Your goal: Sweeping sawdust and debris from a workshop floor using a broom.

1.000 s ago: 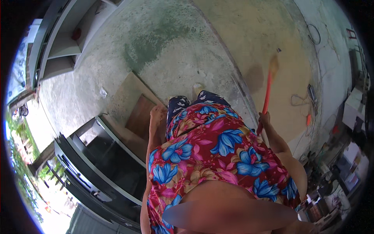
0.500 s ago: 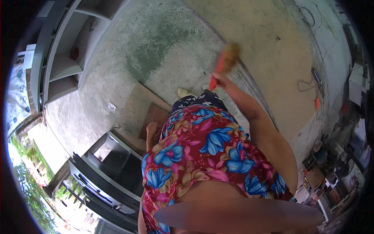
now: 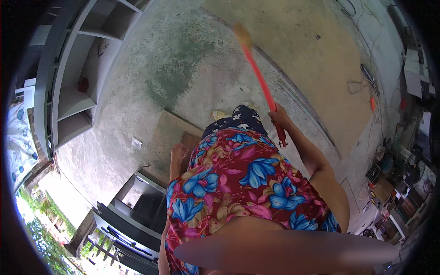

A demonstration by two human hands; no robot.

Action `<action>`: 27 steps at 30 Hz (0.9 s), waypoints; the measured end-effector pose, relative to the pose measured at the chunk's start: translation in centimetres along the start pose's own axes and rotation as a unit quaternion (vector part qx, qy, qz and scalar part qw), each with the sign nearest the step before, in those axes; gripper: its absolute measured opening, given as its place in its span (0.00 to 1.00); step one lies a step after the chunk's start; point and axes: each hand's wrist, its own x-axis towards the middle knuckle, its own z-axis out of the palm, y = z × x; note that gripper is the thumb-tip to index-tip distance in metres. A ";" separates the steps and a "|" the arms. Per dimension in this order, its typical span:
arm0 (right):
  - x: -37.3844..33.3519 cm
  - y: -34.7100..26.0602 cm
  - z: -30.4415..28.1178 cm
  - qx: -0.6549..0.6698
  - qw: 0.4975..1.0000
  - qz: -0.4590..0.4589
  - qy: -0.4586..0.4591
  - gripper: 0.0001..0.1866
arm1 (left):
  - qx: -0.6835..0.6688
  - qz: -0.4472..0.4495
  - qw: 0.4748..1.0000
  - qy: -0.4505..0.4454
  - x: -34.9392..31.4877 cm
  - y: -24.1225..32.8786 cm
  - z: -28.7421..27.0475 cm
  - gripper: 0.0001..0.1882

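Right hand (image 3: 277, 115) is closed around the red handle of a broom (image 3: 260, 78), fingers wrapped near the handle's lower end; the short end of the stick pokes out below the fist. The broom now reaches forward and to the left across the concrete floor (image 3: 192, 73), its pale bristle head blurred at the far end, out over the grey-green patch. A second ago the same broom stood on the right, bristles over the tan strip of floor (image 3: 311, 59); half a second ago it was midway. So the stroke runs right to left, which reads as a sweeping pass in progress, with the head near the end of its swing. Left hand (image 3: 178, 151) hangs at the side, holds nothing, fingers loosely curled, just above a flat brown board (image 3: 170, 133) lying on the floor. A grey shelf unit (image 3: 73, 91) stands at far left; a dark cabinet (image 3: 137, 206) lies below left; cables trail at far right.
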 end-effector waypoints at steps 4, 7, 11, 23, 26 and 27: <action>2.7 3.8 -1.9 0.170 0.975 0.141 -0.009 0.06 | 0.040 0.028 0.998 -0.047 1.0 -1.8 0.0 0.06; 7.9 4.5 2.5 0.131 0.979 0.154 -0.042 0.10 | 0.248 0.365 0.889 -0.122 1.6 -6.1 -2.3 0.05; 12.1 2.4 5.1 0.149 0.970 0.137 -0.137 0.10 | 0.187 0.336 0.919 -0.087 -0.8 -5.1 1.4 0.05; 5.3 -2.2 -8.3 0.123 0.988 0.030 -0.089 0.08 | 0.019 0.201 0.979 0.000 -5.4 -6.9 4.4 0.08; 5.9 0.4 -9.6 0.124 0.991 0.055 -0.007 0.05 | -0.016 0.159 0.987 0.004 -5.2 -6.7 4.5 0.10; 6.7 1.4 -8.7 0.122 0.991 0.055 -0.012 0.05 | -0.027 0.145 0.989 0.009 -4.9 -6.1 3.1 0.10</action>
